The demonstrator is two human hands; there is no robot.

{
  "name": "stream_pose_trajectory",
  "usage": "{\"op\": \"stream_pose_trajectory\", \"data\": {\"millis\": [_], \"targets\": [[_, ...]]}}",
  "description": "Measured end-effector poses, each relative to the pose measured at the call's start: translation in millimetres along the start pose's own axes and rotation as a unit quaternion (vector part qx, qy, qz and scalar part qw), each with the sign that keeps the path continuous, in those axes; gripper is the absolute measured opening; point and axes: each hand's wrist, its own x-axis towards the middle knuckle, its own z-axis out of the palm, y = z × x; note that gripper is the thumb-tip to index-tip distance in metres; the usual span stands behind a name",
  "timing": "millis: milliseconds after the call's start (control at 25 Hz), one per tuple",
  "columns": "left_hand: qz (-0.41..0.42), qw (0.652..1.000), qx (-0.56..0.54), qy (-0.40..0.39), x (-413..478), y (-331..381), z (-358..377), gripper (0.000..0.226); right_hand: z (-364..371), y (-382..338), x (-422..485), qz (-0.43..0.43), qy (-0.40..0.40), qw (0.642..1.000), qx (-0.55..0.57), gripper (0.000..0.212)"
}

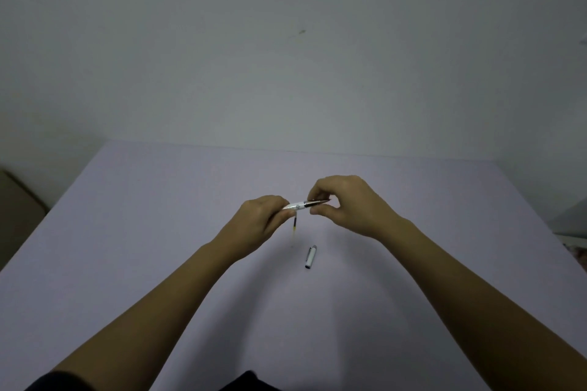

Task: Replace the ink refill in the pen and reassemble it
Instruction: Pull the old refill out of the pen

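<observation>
— Pen [305, 204], where is it?
— Up off the table [158, 232], held level between both hands, roughly over the middle of the surface. White barrel end sits in the left hand [257, 224], dark tip section points toward the right hand [349, 205].
— Left hand state?
— Curled closed around the white end of the pen, fingers wrapped, thumb side toward the centre. A thin refill [294, 227] hangs down from the same hand, dark near the top, yellowish lower down. Whether the fingers pinch it too or it just rests against them, hard to say, it's small and blurry.
— Right hand?
— Thumb and forefinger pinched on the dark front section, other fingers curled in above it. Nothing else in that hand.
— Anything on the table?
— Pen cap [310, 257], white with a dark open end, lying flat just below the hands, tilted a bit, nearer the right forearm than the left. Nobody touching it. Refill tip hangs above the table just left of it, apart from the cap.
— Table itself?
— Pale lilac top, plain. Grey wall [286, 57] behind, with a small dark mark on it. Both forearms bare, reaching in from the near edge.
— Lighting?
— Dim, hands read dark, fine detail on the pen is poor.
</observation>
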Motion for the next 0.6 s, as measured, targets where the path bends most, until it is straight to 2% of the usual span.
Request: {"op": "stream_pose_trajectory", "data": {"millis": [160,320,520,600], "targets": [[0.012,1.000,0.014,-0.005,1.2,0.4,-0.9,0.018,1.6,-0.2,3.6,0.064,-0.035,0.997,0.022,0.033],[0.009,1.000,0.014,0.002,0.9,-0.5,0.4,0.019,1.2,-1.3,2.4,0.013,-0.009,0.999,0.050,0.013],[0.006,1.000,0.008,0.003,-0.7,-2.0,2.5,0.018,1.2,2.8,4.8,0.083,-0.050,0.994,0.041,0.035],[0.010,1.000,0.013,0.001,-1.2,-2.2,3.6,0.018,1.2,3.6,5.0,0.071,-0.047,0.996,0.041,0.025]]}}
